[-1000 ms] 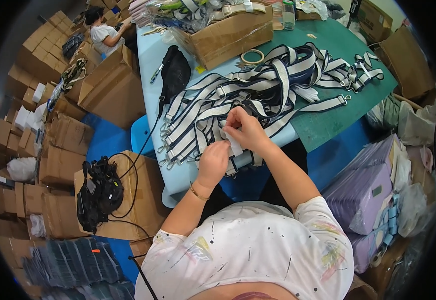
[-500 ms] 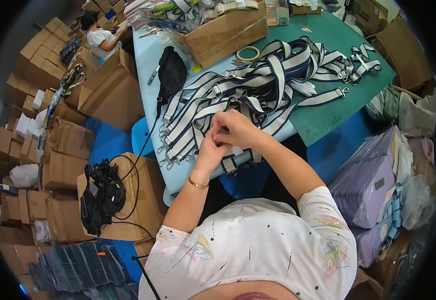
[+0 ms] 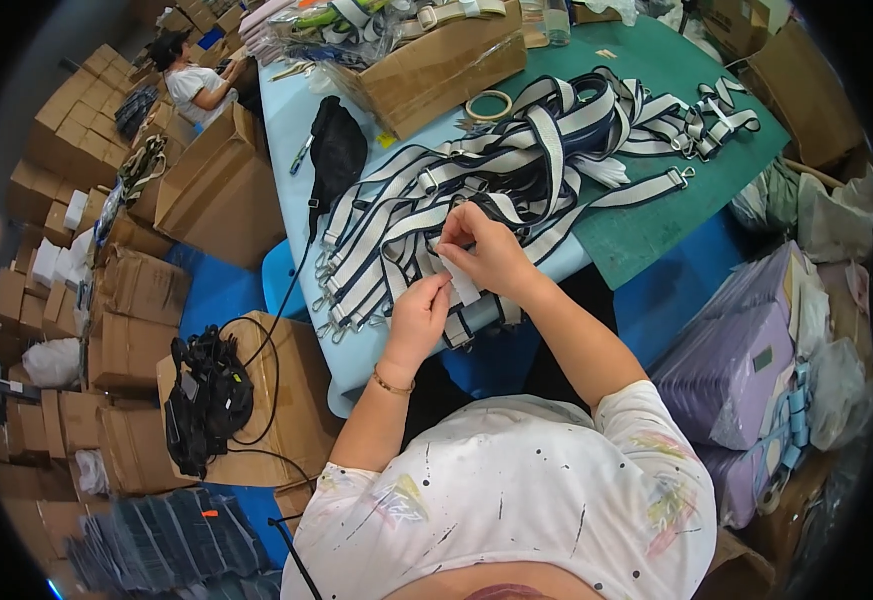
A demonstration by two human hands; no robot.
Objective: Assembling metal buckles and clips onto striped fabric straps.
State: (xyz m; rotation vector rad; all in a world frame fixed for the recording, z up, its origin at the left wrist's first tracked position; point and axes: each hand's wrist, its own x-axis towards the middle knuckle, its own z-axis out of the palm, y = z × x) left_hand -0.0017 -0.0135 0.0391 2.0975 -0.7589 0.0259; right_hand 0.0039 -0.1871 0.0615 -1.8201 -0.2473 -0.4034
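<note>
In front of my body, at the table's near edge, both hands are pinched around a small white strip (image 3: 462, 284). Thumb and fingers of my right hand (image 3: 488, 252) grip its upper end. My left hand (image 3: 419, 317) is lower, its fingertips pinched at the strip's side edge. Whether the strip is paper, cloth or plastic I cannot tell. Just beyond the hands lies a large pile of white straps with dark blue edges (image 3: 566, 130), fitted with metal buckles and snap hooks. Some straps hang over the near edge under my hands.
The table has a light blue cover (image 3: 278, 110) and a green mat (image 3: 646, 235). On it are a cardboard box (image 3: 446, 75), a tape roll (image 3: 488, 105) and a black pouch (image 3: 338, 150). Stacked cartons (image 3: 136, 345) stand left, wrapped purple goods (image 3: 726, 360) right. Another person (image 3: 196, 85) sits far left.
My hands have drawn slightly apart, and the white strip now shows between them. Before, the fingers were together over it. The straps lie as they did.
</note>
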